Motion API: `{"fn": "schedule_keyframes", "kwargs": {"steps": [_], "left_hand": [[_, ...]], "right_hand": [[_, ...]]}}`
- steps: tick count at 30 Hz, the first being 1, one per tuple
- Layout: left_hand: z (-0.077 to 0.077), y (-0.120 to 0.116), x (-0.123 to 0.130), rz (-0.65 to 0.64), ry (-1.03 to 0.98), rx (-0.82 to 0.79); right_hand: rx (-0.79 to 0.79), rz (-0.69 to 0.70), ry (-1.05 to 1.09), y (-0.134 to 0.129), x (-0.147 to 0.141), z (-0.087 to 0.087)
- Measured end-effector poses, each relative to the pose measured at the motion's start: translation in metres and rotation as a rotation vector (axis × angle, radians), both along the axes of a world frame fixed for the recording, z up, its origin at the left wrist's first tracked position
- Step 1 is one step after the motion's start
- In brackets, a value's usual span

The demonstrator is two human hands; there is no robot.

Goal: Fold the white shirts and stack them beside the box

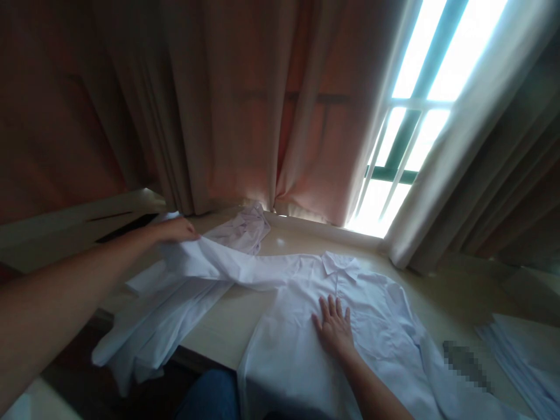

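Observation:
A white long-sleeved shirt [301, 315] lies front side up on the table, its collar toward the window. My left hand [179, 229] pinches the end of one sleeve, which is lifted and stretched out to the left over other cloth. My right hand [336, 329] rests flat on the shirt's chest beside the button placket, fingers spread. The opposite sleeve [422, 344] runs down along the right side.
Loose white garments [153, 321] hang over the table's front edge at left. A crumpled pale garment [245, 227] lies behind the stretched sleeve. Folded white cloth [520, 361] is stacked at right. Curtains [245, 116] and a bright window [411, 134] stand behind the table [219, 326].

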State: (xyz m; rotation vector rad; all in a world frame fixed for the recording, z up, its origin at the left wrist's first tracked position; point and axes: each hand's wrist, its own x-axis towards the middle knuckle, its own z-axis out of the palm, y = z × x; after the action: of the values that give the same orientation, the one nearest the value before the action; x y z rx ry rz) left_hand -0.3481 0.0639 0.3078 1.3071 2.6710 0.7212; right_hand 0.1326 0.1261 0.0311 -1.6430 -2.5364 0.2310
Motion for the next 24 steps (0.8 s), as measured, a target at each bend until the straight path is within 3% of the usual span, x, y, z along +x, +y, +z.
{"fn": "schedule_keyframes", "kwargs": {"steps": [3,6,10,13,16,17,20,22,24], "left_hand": [[0.006,0.006,0.022,-0.075,-0.198,-0.219],[0.017,0.017,0.059,-0.189,-0.393,-0.307],[0.022,0.048,0.136,-0.371,-0.573,-0.255],[0.015,0.077,0.206,-0.517,-0.695,-0.171],[0.004,0.102,0.279,-0.64,-0.852,-0.188],[0.0,0.109,0.303,-0.709,-0.99,-0.204],[-0.02,0.121,0.362,-0.846,-1.162,-0.275],[-0.044,0.12,0.386,-0.937,-1.215,-0.323],[-0.08,0.111,0.395,-0.972,-1.036,-0.364]], "right_hand": [[-0.005,-0.009,-0.006,0.0,0.0,0.0],[-0.01,-0.008,0.01,0.0,0.0,-0.003],[-0.111,0.001,0.144,0.007,-0.001,-0.004],[-0.341,-0.04,0.488,0.026,0.006,0.015],[-0.59,-0.178,1.071,0.051,0.025,0.05],[-0.659,-0.22,1.232,0.058,0.035,0.062],[-0.87,-0.23,1.563,0.071,0.07,0.089],[-0.961,-0.195,1.73,0.072,0.096,0.093],[-0.985,-0.208,1.759,0.068,0.12,0.087]]}}
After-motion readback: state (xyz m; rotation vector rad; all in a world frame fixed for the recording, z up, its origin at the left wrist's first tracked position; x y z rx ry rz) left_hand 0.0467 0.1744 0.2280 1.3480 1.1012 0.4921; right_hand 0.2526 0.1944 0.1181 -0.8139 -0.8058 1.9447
